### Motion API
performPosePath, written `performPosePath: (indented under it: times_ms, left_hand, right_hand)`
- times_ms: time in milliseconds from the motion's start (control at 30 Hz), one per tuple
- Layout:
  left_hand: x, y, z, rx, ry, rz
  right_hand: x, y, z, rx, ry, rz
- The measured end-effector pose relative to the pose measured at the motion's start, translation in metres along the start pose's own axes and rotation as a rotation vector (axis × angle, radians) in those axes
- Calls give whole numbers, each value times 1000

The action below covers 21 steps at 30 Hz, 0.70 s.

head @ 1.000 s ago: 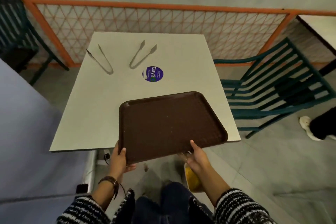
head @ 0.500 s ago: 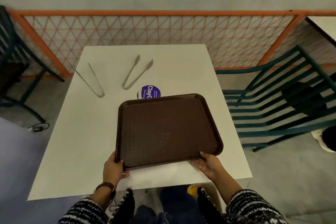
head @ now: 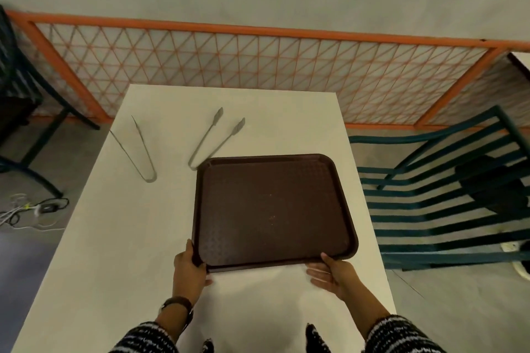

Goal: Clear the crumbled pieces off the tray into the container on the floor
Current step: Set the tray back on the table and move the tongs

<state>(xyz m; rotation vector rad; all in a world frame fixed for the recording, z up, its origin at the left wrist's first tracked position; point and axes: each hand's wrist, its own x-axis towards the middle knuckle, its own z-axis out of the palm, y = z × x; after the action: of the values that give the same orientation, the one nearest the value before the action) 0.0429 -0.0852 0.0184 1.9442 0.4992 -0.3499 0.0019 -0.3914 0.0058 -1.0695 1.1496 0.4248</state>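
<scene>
- The brown tray, earlier held out past the table edge, now sits over the tabletop.
- The purple sticker, visible before, is now covered.

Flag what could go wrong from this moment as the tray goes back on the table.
The tray still shows a few pale specks, so clearing may be incomplete. Its far-left corner sits close to the nearer tongs; pushing forward could knock them. Left hand and right hand grip only the near edge, so it could tip.
</scene>
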Motion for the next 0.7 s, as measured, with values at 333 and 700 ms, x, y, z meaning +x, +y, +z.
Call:
performPosePath:
  times_ms: [333,700]
  left_hand:
    - [75,19,18,46,-81,55]
    - [116,36,36,70,-79,16]
  right_hand:
    - [27,-47,22,42,109,-11]
    - [47,-87,36,45,169,-23]
